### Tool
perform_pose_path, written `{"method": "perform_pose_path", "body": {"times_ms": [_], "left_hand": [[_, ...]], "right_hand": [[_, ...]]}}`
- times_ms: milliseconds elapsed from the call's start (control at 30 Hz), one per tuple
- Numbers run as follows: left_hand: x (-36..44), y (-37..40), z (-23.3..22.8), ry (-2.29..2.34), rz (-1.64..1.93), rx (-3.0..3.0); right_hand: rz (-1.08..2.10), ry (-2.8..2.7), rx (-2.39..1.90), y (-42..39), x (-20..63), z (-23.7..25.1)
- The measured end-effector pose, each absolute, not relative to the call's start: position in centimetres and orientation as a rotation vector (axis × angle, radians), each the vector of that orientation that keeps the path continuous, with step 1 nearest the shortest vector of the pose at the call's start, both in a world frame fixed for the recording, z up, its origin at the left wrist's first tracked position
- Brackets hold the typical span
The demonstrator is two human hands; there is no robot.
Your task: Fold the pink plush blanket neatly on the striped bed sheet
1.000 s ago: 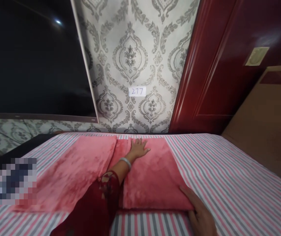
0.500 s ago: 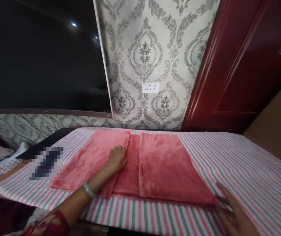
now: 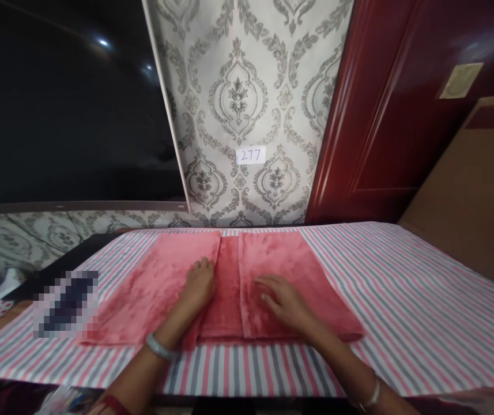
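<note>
A pink plush cloth [image 3: 143,288] lies spread on the striped surface [image 3: 402,300], its left and right sides folded in toward the middle. My left hand [image 3: 199,283] rests flat on the inner edge of the left flap, fingers together. On the right flap lies my right hand [image 3: 283,300], palm down with fingers spread. Neither hand grips anything. Each wrist wears a bangle.
A dark screen [image 3: 65,104] hangs on the patterned wall, with a small paper label reading 277 [image 3: 251,155] beside it. A dark red door [image 3: 402,104] and a brown board [image 3: 475,190] stand at the right. A blurred patch [image 3: 65,304] sits at the left.
My right hand has moved from the cloth's near right corner onto the right flap. My left hand pulled back from the far edge to the left flap's inner edge.
</note>
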State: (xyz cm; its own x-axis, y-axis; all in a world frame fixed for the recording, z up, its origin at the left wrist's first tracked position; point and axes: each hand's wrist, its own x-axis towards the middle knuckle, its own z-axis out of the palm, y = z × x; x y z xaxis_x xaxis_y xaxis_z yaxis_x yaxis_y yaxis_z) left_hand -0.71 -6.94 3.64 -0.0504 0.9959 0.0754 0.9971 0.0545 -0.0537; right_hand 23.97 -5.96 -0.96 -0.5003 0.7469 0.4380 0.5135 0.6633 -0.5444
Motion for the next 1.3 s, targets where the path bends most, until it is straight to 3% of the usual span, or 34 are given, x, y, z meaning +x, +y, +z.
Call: {"method": "perform_pose_path", "body": {"times_ms": [333, 533, 767, 1067, 1300], "left_hand": [[3.0, -11.6, -1.9, -2.553, -1.614, -2.571], [3.7, -11.6, -4.4, -2.62, -2.089, -2.53], [4.7, -11.8, -7.9, -2.478, -2.004, -2.528], [3.5, -13.3, -9.3, -2.251, -1.346, -2.42], [3.5, -12.5, -7.1, -1.951, -0.905, -2.294]], "right_hand": [[0.412, -2.365, -1.436, 7.7, 19.9, 2.5], [0.389, -2.402, -1.538, 12.8, 17.3, 2.2], [0.409, -2.396, -1.587, 16.1, 15.5, 0.6], [0.403, -2.336, -1.504, 17.1, 14.3, -0.8], [0.329, -2.354, -1.488, 15.6, 14.0, -0.2]]}}
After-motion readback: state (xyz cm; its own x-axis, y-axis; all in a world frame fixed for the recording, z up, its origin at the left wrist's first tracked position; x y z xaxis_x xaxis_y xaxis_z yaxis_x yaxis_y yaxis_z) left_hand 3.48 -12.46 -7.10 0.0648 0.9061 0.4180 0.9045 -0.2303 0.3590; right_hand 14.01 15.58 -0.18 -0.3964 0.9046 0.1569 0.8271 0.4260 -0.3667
